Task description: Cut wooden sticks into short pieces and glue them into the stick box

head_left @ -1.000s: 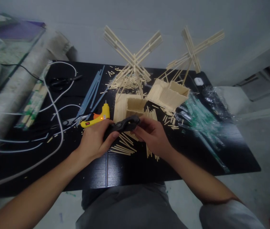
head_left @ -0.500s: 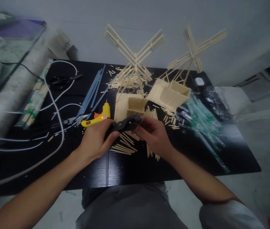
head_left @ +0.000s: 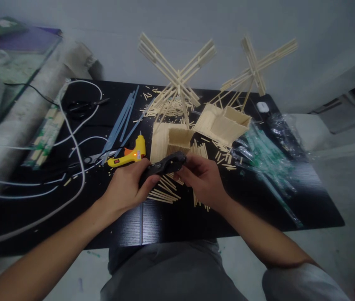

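My left hand (head_left: 130, 184) is wrapped round one end of a black hand tool (head_left: 166, 164) with a curved, scooped outline; its exact kind is hard to make out. At the tool's other end, the fingers of my right hand (head_left: 204, 177) are pinched on it; anything smaller between them is hidden. Just behind the tool stands a windmill-like model of thin wooden sticks (head_left: 158, 140) with an open box on its base. Loose sticks (head_left: 164, 194) lie under and in front of my hands. A yellow hot glue gun (head_left: 130, 154) with a lit orange light rests beside my left hand.
A second stick model (head_left: 224, 123) stands at the back right, near crumpled clear and green plastic wrapping (head_left: 268, 154). On the left are blue glue sticks (head_left: 121, 121), black scissors (head_left: 85, 108), a white cable (head_left: 77, 154) and bundled sticks (head_left: 47, 136).
Both hands keep their hold on the black tool, which has shifted only slightly. The models and loose sticks stay where they were.
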A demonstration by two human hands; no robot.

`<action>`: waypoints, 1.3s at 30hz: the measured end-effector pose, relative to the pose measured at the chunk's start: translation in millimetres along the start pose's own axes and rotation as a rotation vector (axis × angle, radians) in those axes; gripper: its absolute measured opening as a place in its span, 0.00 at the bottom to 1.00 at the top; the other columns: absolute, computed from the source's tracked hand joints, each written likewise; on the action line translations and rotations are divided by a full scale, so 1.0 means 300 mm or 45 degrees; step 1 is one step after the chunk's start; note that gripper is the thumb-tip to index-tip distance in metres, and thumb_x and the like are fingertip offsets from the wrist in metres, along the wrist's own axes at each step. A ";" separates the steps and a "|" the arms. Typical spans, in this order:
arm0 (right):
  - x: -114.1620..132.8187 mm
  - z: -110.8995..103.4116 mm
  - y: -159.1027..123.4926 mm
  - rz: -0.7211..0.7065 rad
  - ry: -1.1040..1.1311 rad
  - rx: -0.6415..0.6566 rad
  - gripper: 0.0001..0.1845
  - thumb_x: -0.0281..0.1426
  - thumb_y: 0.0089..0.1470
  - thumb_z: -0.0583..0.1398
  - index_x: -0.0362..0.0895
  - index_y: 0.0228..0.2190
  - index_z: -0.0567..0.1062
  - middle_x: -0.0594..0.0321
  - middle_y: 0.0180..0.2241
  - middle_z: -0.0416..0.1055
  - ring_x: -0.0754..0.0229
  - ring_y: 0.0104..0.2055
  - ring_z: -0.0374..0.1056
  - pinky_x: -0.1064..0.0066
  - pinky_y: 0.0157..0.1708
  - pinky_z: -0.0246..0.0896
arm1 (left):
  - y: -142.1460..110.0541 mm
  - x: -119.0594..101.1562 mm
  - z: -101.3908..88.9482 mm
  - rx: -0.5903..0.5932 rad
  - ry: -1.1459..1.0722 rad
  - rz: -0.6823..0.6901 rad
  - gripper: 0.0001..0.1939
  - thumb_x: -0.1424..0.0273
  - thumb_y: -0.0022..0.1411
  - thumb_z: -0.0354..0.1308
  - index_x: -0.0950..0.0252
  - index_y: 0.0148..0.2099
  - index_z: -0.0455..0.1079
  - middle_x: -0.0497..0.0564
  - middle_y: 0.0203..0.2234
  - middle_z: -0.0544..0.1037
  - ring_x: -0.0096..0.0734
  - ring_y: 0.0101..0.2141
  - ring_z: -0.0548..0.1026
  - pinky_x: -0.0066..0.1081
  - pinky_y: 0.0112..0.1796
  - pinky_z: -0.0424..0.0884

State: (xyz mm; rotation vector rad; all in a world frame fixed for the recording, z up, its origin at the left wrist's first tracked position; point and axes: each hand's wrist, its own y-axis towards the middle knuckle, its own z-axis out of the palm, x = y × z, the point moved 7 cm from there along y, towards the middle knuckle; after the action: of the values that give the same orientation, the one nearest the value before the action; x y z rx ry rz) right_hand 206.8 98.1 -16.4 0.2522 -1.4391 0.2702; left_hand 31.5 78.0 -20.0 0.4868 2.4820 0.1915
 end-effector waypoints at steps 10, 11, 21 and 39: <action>0.001 -0.006 0.007 -0.040 -0.022 -0.070 0.19 0.46 0.51 0.73 0.45 0.32 0.77 0.65 0.29 0.77 0.64 0.30 0.71 0.71 0.33 0.69 | 0.003 0.021 -0.016 -0.056 0.041 -0.046 0.28 0.46 0.70 0.42 0.63 0.40 0.71 0.54 0.27 0.78 0.41 0.28 0.76 0.37 0.30 0.68; 0.001 -0.007 0.005 -0.039 -0.051 -0.073 0.20 0.47 0.52 0.72 0.45 0.32 0.77 0.65 0.28 0.77 0.65 0.29 0.70 0.71 0.33 0.69 | 0.004 0.022 -0.016 -0.050 0.036 -0.055 0.28 0.46 0.70 0.43 0.63 0.40 0.71 0.54 0.27 0.78 0.41 0.29 0.77 0.37 0.30 0.69; 0.006 0.004 0.000 0.006 -0.010 0.100 0.19 0.46 0.56 0.70 0.43 0.28 0.77 0.67 0.23 0.74 0.68 0.23 0.61 0.73 0.25 0.59 | 0.001 0.010 -0.015 -0.036 -0.049 0.068 0.27 0.47 0.71 0.43 0.64 0.42 0.72 0.53 0.28 0.79 0.39 0.28 0.77 0.36 0.31 0.69; -0.025 0.030 0.001 0.110 0.161 0.197 0.20 0.45 0.59 0.68 0.42 0.27 0.75 0.67 0.22 0.71 0.71 0.20 0.55 0.75 0.19 0.47 | -0.009 0.012 -0.021 -0.042 0.033 0.083 0.24 0.51 0.72 0.45 0.64 0.36 0.70 0.50 0.23 0.74 0.36 0.24 0.73 0.33 0.28 0.64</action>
State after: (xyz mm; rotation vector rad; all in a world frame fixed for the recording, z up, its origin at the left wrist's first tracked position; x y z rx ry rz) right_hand 197.4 95.1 -22.8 0.2937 -1.3076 0.4616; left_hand 24.4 76.8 -17.5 0.5551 2.4856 0.2656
